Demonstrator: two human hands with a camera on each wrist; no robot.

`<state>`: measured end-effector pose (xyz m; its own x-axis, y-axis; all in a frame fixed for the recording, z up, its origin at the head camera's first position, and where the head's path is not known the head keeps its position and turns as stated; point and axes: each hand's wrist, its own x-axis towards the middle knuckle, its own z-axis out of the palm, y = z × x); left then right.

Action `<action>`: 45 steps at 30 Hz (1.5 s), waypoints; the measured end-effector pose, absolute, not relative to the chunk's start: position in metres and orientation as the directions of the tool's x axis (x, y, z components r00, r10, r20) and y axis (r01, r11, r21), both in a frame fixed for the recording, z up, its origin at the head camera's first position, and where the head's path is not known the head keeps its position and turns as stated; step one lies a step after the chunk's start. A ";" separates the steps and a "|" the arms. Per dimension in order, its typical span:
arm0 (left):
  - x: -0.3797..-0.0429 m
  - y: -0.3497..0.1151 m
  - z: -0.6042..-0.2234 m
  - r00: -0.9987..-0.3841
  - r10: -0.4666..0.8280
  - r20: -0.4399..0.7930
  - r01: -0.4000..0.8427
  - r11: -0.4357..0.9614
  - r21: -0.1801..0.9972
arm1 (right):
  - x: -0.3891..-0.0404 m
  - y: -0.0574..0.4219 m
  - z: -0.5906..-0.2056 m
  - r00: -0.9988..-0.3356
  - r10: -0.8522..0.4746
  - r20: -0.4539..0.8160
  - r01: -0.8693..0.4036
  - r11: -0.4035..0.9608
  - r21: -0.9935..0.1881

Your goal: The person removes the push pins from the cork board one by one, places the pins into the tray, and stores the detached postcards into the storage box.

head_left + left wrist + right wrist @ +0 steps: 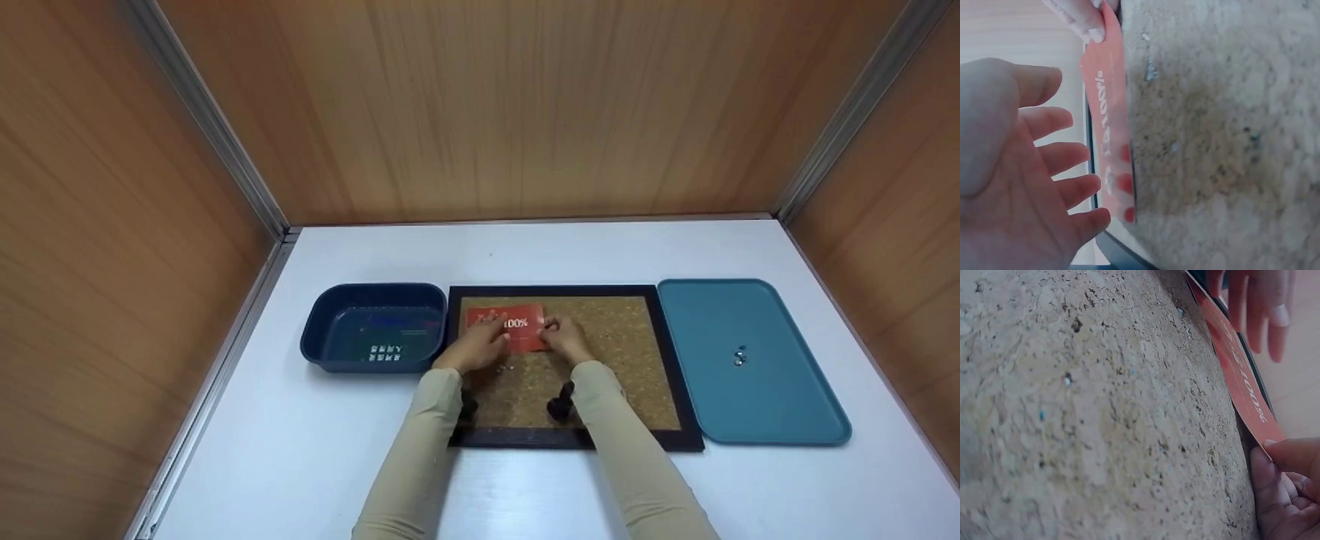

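Observation:
A red card with white lettering and "100%" lies over the upper left of a dark-framed cork board. My right hand pinches the card's right edge between thumb and fingers, and that edge lifts slightly off the cork in the right wrist view. Above the card's left part is my left hand, its fingers spread and fairly straight. In the left wrist view those fingertips hover close to the card's surface; whether they touch it I cannot tell.
Left of the board stands a dark blue tub with printed or clear contents. On the right, a teal tray bears small shiny metal pieces. Wooden panels enclose the white table.

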<state>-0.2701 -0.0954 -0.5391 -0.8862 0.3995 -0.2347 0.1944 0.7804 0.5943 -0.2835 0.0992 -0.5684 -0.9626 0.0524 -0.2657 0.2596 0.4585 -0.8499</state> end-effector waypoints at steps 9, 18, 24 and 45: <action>-0.273 -0.118 -0.527 -0.930 0.364 -0.040 0.246 0.703 0.668 | -0.283 0.098 -0.571 -0.954 0.062 -0.294 0.291 0.436 -0.852; -0.273 -0.155 -0.515 -0.952 0.299 0.062 0.247 0.637 0.730 | -0.285 0.097 -0.572 -0.957 0.071 -0.282 0.284 0.434 -0.855; -0.274 -0.188 -0.512 -0.961 0.247 0.120 0.252 0.618 0.745 | -0.285 0.097 -0.572 -0.953 0.064 -0.296 0.295 0.419 -0.859; -0.262 -0.297 -0.522 -0.998 -0.008 0.060 0.041 0.641 0.766 | -0.285 0.098 -0.578 -0.956 0.072 -0.283 0.287 0.421 -0.861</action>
